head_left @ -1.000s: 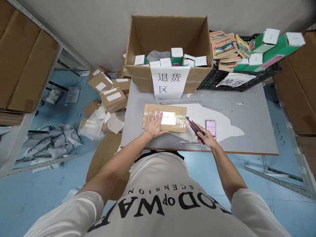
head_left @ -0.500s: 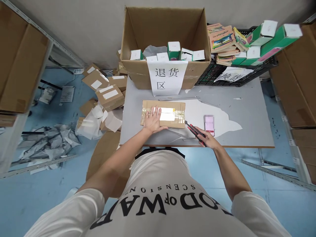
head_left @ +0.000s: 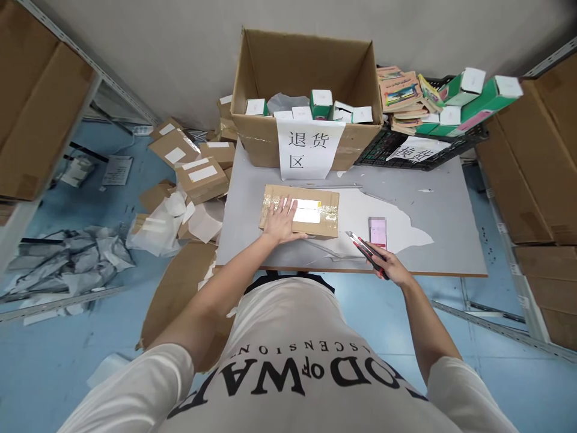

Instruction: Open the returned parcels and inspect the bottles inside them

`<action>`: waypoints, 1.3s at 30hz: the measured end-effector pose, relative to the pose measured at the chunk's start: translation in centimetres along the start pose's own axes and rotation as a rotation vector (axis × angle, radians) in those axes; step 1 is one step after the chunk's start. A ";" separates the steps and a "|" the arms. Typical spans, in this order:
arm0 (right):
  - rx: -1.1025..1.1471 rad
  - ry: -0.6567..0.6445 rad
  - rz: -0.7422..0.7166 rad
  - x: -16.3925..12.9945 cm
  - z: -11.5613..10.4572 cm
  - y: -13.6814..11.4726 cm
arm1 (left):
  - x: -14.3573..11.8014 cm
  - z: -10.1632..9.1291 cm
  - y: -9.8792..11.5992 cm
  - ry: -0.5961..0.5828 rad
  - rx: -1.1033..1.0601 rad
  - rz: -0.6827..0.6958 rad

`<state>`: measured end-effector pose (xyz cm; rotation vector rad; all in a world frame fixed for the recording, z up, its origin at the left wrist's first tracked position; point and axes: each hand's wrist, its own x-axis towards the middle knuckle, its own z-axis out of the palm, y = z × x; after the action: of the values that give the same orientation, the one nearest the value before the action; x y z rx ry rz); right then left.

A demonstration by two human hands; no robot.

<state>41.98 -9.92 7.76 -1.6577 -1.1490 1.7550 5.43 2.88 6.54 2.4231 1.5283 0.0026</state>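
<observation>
Bright even light, sharp, edges bowed

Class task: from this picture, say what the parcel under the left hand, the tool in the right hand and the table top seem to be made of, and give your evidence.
Parcel: brown corrugated cardboard, matte, sealed with glossy clear tape that glints. Tool: a box cutter, seemingly red and black plastic; its blade is too small to judge. Table: grey laminate, probably over board, since the coating has peeled off in a white patch.
</observation>
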 end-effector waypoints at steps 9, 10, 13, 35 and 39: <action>0.026 0.361 -0.236 1.4 2.3 -1.2 | -0.4 -0.1 -0.8 0.127 -0.211 0.005; -0.016 0.371 -0.265 2.0 3.3 -2.1 | -0.5 -0.2 -1.0 0.150 -0.240 0.014; -0.212 0.356 -0.346 4.0 7.0 -5.3 | -1.3 -0.7 -0.6 0.230 -0.357 0.038; -1.059 0.265 -0.718 11.6 15.2 -10.5 | -5.4 -4.7 -8.6 0.338 -1.408 -0.609; -1.171 0.360 -0.602 13.5 13.0 -9.1 | -4.8 -5.0 -12.2 0.086 -0.919 -0.624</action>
<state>25.29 2.50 6.43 -1.7236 -2.3614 0.3077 -8.20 4.71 9.17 1.2160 1.7262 0.5523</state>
